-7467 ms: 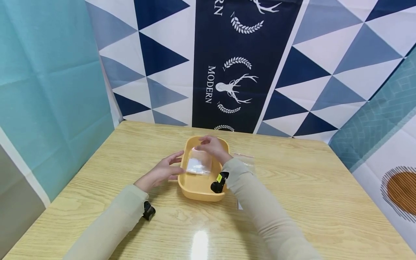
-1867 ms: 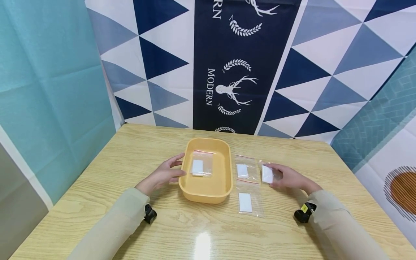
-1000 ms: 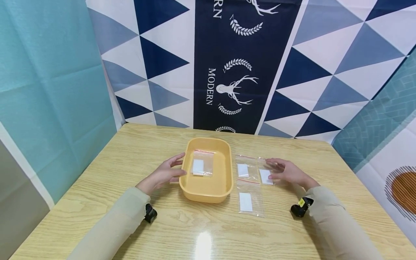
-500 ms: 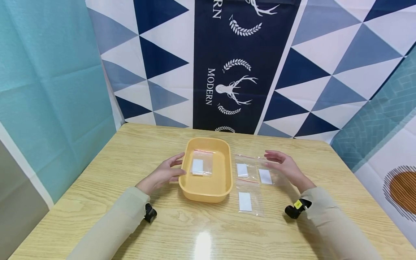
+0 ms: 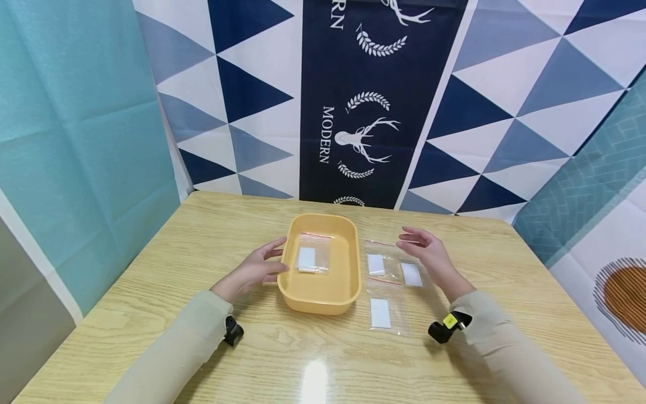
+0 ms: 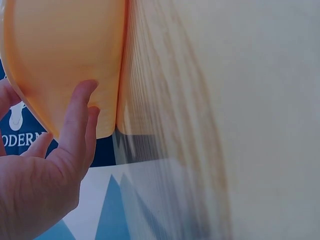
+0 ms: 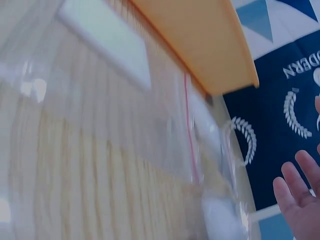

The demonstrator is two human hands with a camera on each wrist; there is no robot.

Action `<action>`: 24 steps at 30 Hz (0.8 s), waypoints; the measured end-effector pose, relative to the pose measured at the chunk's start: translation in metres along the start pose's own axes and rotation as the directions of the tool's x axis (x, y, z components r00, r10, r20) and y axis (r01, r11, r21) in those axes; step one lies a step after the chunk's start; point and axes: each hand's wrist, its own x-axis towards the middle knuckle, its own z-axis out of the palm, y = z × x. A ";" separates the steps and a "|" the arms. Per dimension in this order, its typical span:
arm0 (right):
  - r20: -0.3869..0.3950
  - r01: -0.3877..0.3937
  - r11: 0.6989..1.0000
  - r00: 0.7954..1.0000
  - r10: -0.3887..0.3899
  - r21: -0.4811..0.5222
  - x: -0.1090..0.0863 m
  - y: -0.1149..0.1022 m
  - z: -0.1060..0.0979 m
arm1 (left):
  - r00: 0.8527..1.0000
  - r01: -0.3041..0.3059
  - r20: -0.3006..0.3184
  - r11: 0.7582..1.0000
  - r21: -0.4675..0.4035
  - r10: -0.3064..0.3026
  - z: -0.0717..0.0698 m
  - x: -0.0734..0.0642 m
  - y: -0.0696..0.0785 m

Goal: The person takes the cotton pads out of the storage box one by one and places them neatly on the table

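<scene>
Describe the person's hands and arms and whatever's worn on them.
The left sleeve and right sleeve are long, plain and pale beige, with slight creases. A small black device sits at each wrist; the right one bears a yellow label, too small to read. The left hand and right hand are ungloved.

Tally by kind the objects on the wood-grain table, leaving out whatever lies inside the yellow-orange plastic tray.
Yellow-orange rounded rectangular plastic tray: 1
Clear plastic zip bags with white rectangular inserts: 3
Total: 4
</scene>
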 end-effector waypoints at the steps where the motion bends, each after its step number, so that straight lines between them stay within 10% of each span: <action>1: -0.004 -0.001 1.000 1.000 0.001 0.009 0.000 -0.002 0.003 | 1.000 0.000 0.000 1.000 0.000 0.000 0.000 0.000 0.000; 24: 0.010 0.052 0.997 0.999 -0.053 0.052 0.018 -0.041 0.060 | 1.000 -0.002 -0.005 1.000 -0.008 0.002 0.000 0.000 -0.001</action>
